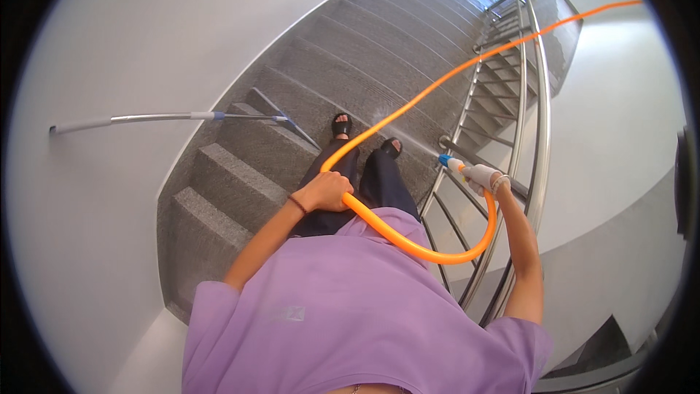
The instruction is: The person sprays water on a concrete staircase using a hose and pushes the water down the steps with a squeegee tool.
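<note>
My left hand [326, 191] is bare and closed around an orange hose [424, 252]. From it the hose loops low in front of my body to my right hand [481, 177], which wears a whitish glove. That hand grips a spray nozzle [454, 163] with a blue tip, beside the stair railing. A thin jet of water [414, 142] leaves the tip towards the left and lands on a stone step [350, 85] by my feet. Past my left hand, the hose rises up and right, crossing over the railing.
A squeegee or flat mop [240, 116] with a long pole leans on the white wall [109, 54] at left, its head on the steps. The steel railing [538, 120] runs along the right. Grey steps lie ahead and behind, wet-looking near a bright reflection.
</note>
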### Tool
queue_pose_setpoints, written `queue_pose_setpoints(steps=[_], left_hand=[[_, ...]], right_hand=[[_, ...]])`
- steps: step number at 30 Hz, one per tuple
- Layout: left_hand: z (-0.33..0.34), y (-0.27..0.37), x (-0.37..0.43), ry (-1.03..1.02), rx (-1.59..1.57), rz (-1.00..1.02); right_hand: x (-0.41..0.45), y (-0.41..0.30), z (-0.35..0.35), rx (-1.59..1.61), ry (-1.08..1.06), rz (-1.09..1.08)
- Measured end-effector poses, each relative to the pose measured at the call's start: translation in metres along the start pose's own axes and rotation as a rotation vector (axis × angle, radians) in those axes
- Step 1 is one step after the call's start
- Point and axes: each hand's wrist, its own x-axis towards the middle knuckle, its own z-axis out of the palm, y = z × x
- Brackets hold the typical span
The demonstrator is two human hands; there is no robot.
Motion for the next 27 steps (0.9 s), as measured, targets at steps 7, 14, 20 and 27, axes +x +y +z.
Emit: queue_pose_setpoints(steps=[7, 14, 20, 27], left_hand=[[0.018, -0.011, -0.006, 0.144, -0.2, 0.038], [0.027, -0.01, -0.024, 0.295, -0.301, -0.09], [0.025, -0.015, -0.028, 0.271, -0.227, -0.131], [0.0, -0.021, -0.03, 0.245, -0.172, -0.098]], right_hand=[[-0.008, -0.113, -0.002, -0.29, 0.063, -0.146], [-0.004, -0.126, 0.011, -0.341, -0.042, -0.158], [-0.003, -0.127, 0.036, 0.021, -0.179, -0.115], [-0.004, -0.139, 0.024, 0.151, -0.13, -0.189]])
